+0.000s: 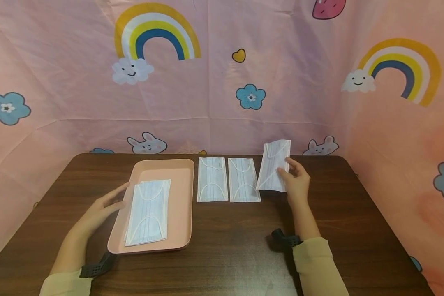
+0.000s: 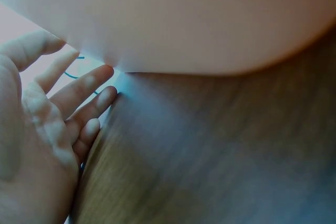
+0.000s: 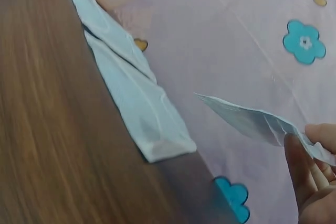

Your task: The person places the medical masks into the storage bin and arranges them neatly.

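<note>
My right hand (image 1: 299, 183) pinches a disposable face mask (image 1: 274, 166) by its right edge, thumb on the near face. In the right wrist view this mask (image 3: 252, 121) hangs apart from the table, seen nearly edge-on. To its left, two more masks, one in the middle (image 1: 244, 179) and one farther left (image 1: 212, 179), lie side by side on the table. My left hand (image 1: 100, 209) has its fingers extended against the left side of a pink tray (image 1: 181, 197); the left wrist view shows its fingertips at the tray's rim. Several stacked masks (image 1: 149, 213) lie inside the tray.
The dark wooden table (image 1: 229, 250) carries everything. A pink patterned cloth (image 1: 222, 82) with rainbows and flowers rises behind the table and along its sides. Dark devices are strapped to both wrists, one on the left (image 1: 98, 267) and one on the right (image 1: 283, 238).
</note>
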Demonstrator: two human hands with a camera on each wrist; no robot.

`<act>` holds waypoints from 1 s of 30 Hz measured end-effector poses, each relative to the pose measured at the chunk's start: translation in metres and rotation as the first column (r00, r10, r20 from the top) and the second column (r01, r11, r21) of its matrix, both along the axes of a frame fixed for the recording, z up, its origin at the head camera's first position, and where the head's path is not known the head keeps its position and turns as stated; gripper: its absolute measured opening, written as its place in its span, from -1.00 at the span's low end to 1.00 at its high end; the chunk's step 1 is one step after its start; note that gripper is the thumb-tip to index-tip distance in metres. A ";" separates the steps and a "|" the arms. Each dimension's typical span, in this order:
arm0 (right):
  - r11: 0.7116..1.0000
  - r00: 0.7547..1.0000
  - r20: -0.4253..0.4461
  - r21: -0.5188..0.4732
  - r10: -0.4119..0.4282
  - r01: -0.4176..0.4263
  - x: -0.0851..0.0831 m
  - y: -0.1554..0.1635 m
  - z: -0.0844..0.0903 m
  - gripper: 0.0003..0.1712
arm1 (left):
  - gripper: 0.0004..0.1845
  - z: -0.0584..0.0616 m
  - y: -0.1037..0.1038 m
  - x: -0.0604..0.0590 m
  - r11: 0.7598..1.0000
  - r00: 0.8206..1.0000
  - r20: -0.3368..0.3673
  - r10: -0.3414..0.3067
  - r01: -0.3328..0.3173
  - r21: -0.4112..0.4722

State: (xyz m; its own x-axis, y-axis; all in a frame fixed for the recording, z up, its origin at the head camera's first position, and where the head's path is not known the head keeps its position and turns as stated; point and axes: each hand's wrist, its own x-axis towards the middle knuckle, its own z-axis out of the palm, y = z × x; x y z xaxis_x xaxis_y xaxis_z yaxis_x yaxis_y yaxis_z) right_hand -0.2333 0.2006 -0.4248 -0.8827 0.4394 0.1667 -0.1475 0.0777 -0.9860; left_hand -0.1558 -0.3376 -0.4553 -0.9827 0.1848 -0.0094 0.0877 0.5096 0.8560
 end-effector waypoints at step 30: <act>0.944 0.961 -0.133 -0.198 0.243 -0.266 0.041 -0.072 0.044 -0.49 | -0.32 -0.003 -0.002 0.000 1.000 1.000 0.009 -0.004 0.004 0.019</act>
